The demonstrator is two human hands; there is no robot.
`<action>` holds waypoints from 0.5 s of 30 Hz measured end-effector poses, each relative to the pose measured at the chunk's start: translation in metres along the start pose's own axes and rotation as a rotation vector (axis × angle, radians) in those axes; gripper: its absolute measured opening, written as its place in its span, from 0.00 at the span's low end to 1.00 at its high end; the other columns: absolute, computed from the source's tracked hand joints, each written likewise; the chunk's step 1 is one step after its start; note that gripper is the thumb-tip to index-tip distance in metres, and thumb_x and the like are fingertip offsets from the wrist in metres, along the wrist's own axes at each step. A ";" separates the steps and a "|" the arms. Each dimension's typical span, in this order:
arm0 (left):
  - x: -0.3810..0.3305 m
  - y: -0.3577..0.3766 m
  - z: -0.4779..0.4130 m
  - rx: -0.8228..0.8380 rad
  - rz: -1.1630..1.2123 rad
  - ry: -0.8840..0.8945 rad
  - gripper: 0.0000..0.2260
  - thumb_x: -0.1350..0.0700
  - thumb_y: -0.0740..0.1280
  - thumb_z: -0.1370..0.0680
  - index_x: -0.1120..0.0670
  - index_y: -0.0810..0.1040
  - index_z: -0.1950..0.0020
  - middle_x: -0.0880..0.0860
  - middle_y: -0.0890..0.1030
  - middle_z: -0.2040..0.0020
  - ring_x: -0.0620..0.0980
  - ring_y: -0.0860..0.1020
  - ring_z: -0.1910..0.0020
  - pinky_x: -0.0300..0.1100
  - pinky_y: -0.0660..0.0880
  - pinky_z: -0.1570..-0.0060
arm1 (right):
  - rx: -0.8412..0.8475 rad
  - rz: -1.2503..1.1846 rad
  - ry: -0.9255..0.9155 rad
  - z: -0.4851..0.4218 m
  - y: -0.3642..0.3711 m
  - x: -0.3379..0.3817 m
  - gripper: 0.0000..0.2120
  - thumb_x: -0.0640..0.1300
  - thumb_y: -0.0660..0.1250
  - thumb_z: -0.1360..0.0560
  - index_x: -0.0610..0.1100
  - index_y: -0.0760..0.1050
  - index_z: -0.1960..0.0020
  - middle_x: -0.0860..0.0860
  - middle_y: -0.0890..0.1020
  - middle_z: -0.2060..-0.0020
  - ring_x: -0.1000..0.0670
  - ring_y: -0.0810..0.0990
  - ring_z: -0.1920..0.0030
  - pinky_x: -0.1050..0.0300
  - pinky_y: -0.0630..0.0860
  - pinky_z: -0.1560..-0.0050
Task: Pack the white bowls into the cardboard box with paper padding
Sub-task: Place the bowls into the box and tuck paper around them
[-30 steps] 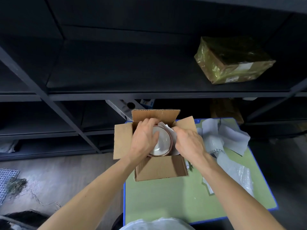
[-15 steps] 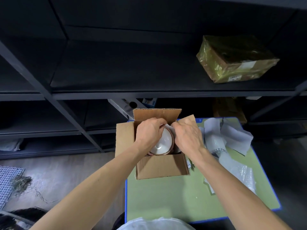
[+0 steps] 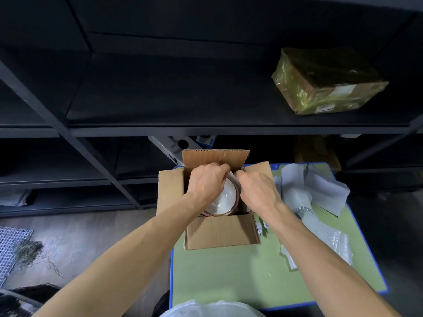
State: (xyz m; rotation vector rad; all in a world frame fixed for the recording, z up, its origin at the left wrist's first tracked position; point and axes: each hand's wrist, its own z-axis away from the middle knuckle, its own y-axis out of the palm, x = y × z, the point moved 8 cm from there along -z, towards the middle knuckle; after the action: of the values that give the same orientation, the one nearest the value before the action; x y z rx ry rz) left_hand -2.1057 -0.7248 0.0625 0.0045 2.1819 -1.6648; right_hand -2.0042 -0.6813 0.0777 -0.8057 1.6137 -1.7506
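Note:
An open cardboard box stands on the green table, its flaps spread outward. A white bowl with a brown rim lies inside it, mouth up. My left hand reaches into the box over the bowl's far left rim. My right hand is over the bowl's right side. Between the fingertips of both hands, at the far rim, a small piece of white paper padding shows, pinched by both hands. The rest of that paper is hidden.
Loose white paper sheets and bubble wrap lie on the table's right side. Dark metal shelving stands behind, holding a yellow-wrapped parcel. The floor at left has a wire mesh and debris.
Both hands moved toward the far side of the box and closer together. The white paper that showed beside the bowl is now mostly hidden under the hands.

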 end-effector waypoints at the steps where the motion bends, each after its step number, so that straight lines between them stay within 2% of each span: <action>1: -0.001 0.000 0.000 0.005 0.009 0.005 0.08 0.54 0.61 0.18 0.48 0.80 0.47 0.49 0.83 0.56 0.52 0.81 0.59 0.44 0.75 0.65 | 0.009 -0.004 0.000 0.000 0.001 0.000 0.05 0.36 0.61 0.22 0.44 0.73 0.50 0.46 0.82 0.57 0.42 0.82 0.55 0.50 0.74 0.59; 3: 0.001 0.000 0.001 0.016 0.007 -0.002 0.08 0.55 0.61 0.19 0.49 0.80 0.47 0.49 0.83 0.55 0.53 0.81 0.57 0.45 0.77 0.63 | -0.004 -0.019 0.002 0.000 0.002 0.002 0.04 0.38 0.62 0.22 0.45 0.73 0.50 0.47 0.82 0.58 0.43 0.82 0.56 0.49 0.77 0.58; 5: 0.005 0.000 0.001 0.016 -0.019 -0.020 0.08 0.55 0.61 0.19 0.50 0.80 0.48 0.50 0.83 0.55 0.53 0.81 0.56 0.45 0.76 0.63 | -0.041 -0.030 0.006 -0.002 0.000 0.002 0.03 0.39 0.63 0.22 0.46 0.72 0.51 0.47 0.82 0.59 0.43 0.82 0.59 0.49 0.77 0.61; 10: 0.009 -0.002 0.004 0.017 -0.003 -0.063 0.09 0.53 0.59 0.18 0.51 0.78 0.47 0.51 0.82 0.54 0.54 0.81 0.56 0.47 0.75 0.62 | -0.046 0.021 0.010 -0.010 0.001 0.004 0.04 0.39 0.67 0.24 0.47 0.73 0.53 0.47 0.81 0.62 0.44 0.82 0.61 0.51 0.73 0.66; 12: 0.007 -0.004 0.008 0.011 0.032 -0.070 0.08 0.52 0.59 0.18 0.52 0.76 0.47 0.51 0.82 0.55 0.55 0.80 0.58 0.47 0.74 0.64 | -0.068 0.018 0.008 -0.009 0.000 0.003 0.05 0.42 0.68 0.24 0.46 0.72 0.56 0.48 0.81 0.64 0.43 0.81 0.62 0.53 0.67 0.69; 15: 0.006 -0.006 0.012 0.012 0.067 -0.094 0.07 0.52 0.58 0.17 0.52 0.72 0.46 0.50 0.81 0.55 0.55 0.79 0.60 0.49 0.76 0.64 | -0.121 -0.026 0.033 -0.006 -0.004 -0.003 0.08 0.48 0.65 0.21 0.46 0.73 0.58 0.48 0.80 0.65 0.43 0.80 0.63 0.53 0.63 0.69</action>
State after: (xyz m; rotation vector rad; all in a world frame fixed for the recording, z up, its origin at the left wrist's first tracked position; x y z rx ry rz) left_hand -2.1093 -0.7391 0.0634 0.0023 2.0797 -1.6080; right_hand -2.0075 -0.6749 0.0812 -0.8617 1.7514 -1.7055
